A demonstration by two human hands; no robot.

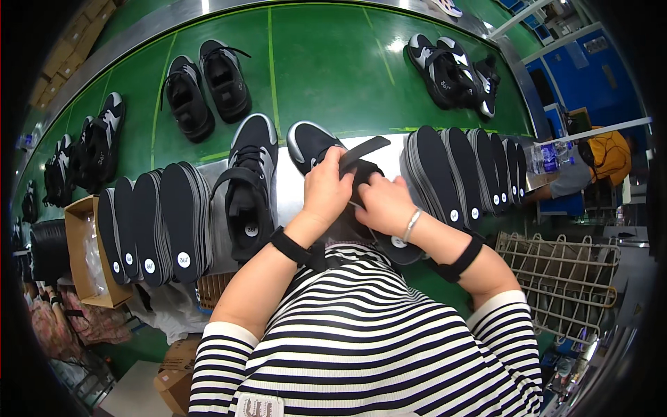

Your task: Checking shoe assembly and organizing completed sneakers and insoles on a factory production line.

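A black shoe with a silver-grey toe edge (306,136) sits in front of me, toe pointing away. My left hand (328,189) is closed around its left side near the laces. A loose black strap (367,148) rises beside the left fingers. My right hand (386,203) has its fingers curled at the shoe's opening, gripping its edge. The heel part is mostly hidden behind my hands. To the left stands a matching black shoe (244,201), its strap across and a label inside. Below my right wrist an insole with a round white label (399,242) partly shows.
Stacks of black insoles (436,170) stand on the right and more insole stacks (147,226) on the left. Several finished-looking shoes (221,80) rest on the green surface beyond. An open cardboard box (83,260) stands far left, a wire rack (556,278) lower right. Another person (604,163) is at right.
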